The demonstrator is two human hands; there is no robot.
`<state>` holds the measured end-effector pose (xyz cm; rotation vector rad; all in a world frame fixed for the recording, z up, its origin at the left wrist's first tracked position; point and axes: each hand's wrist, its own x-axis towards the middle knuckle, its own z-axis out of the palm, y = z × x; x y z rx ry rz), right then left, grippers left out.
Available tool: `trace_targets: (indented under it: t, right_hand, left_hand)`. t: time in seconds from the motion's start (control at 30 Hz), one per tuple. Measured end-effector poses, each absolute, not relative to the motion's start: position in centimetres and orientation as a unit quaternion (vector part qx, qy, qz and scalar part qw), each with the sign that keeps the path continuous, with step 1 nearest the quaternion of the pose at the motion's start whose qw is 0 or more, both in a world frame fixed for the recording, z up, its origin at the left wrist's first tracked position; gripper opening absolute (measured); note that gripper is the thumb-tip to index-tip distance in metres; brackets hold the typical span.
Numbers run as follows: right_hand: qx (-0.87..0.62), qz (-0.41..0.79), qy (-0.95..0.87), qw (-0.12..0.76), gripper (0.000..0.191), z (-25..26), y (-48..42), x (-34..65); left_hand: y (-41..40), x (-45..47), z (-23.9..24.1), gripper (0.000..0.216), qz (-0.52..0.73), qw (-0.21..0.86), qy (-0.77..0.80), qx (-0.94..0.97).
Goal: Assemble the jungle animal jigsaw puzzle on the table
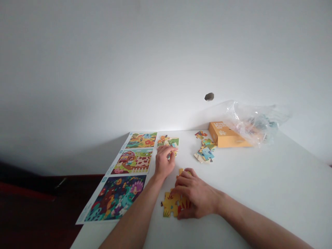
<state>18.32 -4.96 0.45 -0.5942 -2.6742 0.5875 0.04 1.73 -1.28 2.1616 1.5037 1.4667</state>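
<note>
My left hand (165, 162) reaches over a small pile of jigsaw pieces (174, 141), its fingers bent and a gap showing between thumb and index finger. A blue piece shows beside its fingertips. Nearer to me, my right hand (197, 195) curves over yellow jigsaw pieces (170, 203) with red and green plant shapes, thumb on the near side and fingers on the far side. These lie flat on the table, some apparently joined, and are partly hidden under the palm. One yellow bit (181, 171) sticks out beyond the right fingers.
A printed picture sheet (103, 180) with three scenes lies along the table's left edge. More loose pieces (206, 154) are heaped behind my right hand. An orange puzzle box (228, 139) and a clear plastic bag (249, 121) sit at the back right, against the white wall (166, 69).
</note>
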Motion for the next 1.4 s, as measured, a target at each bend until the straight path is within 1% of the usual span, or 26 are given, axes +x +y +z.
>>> trace_targets:
  t: [0.1, 0.17, 0.27, 0.37, 0.43, 0.53, 0.67, 0.77, 0.9, 1.0, 1.07, 1.17, 1.23, 1.33, 1.4]
  right_hand:
    - [-0.208, 0.219, -0.936, 0.182, 0.055, 0.6, -5.0, 18.3]
    - [-0.214, 0.224, -0.931, 0.193, 0.058, 0.8, -4.9, 18.4]
    - [-0.237, 0.222, -0.924, 0.203, 0.064, 0.9, -4.4, 18.8]
    - [-0.267, 0.223, -0.915, 0.203, 0.065, 0.8, -3.8, 19.3]
    - [-0.279, 0.227, -0.911, 0.203, 0.063, 0.8, -3.6, 19.5]
    - [-0.276, 0.230, -0.911, 0.203, 0.056, 0.8, -3.5, 19.6]
    - [-0.277, 0.229, -0.911, 0.204, 0.053, 0.9, -3.5, 19.6]
    - [-0.277, 0.220, -0.913, 0.205, 0.054, 0.9, -3.3, 19.8]
    - [-0.282, 0.193, -0.917, 0.206, 0.054, 0.9, -2.9, 20.2]
    - [-0.295, 0.175, -0.918, 0.201, 0.051, 1.0, -2.7, 20.5]
    - [-0.308, 0.169, -0.915, 0.199, 0.047, 1.1, -2.6, 20.5]
    - [-0.335, 0.169, -0.905, 0.203, 0.042, 1.1, -2.8, 20.5]
    - [-0.353, 0.169, -0.899, 0.199, 0.046, 1.1, -2.8, 20.4]
    - [-0.375, 0.163, -0.895, 0.181, 0.057, 1.0, -2.8, 20.4]
    - [-0.385, 0.156, -0.894, 0.165, 0.062, 1.0, -2.6, 20.5]
  left_hand:
    - [1.7, 0.0, -1.3, 0.018, 0.493, 0.100, 0.496, 0.708]
    - [1.8, 0.0, -1.5, 0.017, 0.511, 0.147, 0.485, 0.694]
    - [1.9, 0.0, -1.6, 0.015, 0.563, 0.261, 0.466, 0.631]
    - [1.8, 0.1, -1.5, 0.019, 0.585, 0.378, 0.451, 0.558]
    - [1.7, 0.2, -1.3, 0.022, 0.583, 0.421, 0.440, 0.538]
    - [1.4, 0.3, -1.0, 0.024, 0.566, 0.455, 0.424, 0.540]
    - [1.0, 0.4, -0.9, 0.028, 0.498, 0.503, 0.419, 0.569]
    - [0.8, 0.4, -1.0, 0.029, 0.439, 0.512, 0.419, 0.608]
    - [0.8, 0.4, -1.0, 0.025, 0.406, 0.462, 0.414, 0.671]
    - [0.7, 0.1, -0.8, 0.024, 0.374, 0.460, 0.403, 0.697]
    - [0.5, -0.1, -0.7, 0.027, 0.355, 0.483, 0.387, 0.701]
    - [0.3, -0.4, -0.7, 0.042, 0.340, 0.516, 0.363, 0.697]
    - [0.3, -0.5, -0.8, 0.048, 0.337, 0.520, 0.360, 0.697]
    - [0.5, -0.5, -1.1, 0.045, 0.343, 0.512, 0.373, 0.693]
    - [0.7, -0.6, -1.4, 0.044, 0.345, 0.511, 0.386, 0.686]
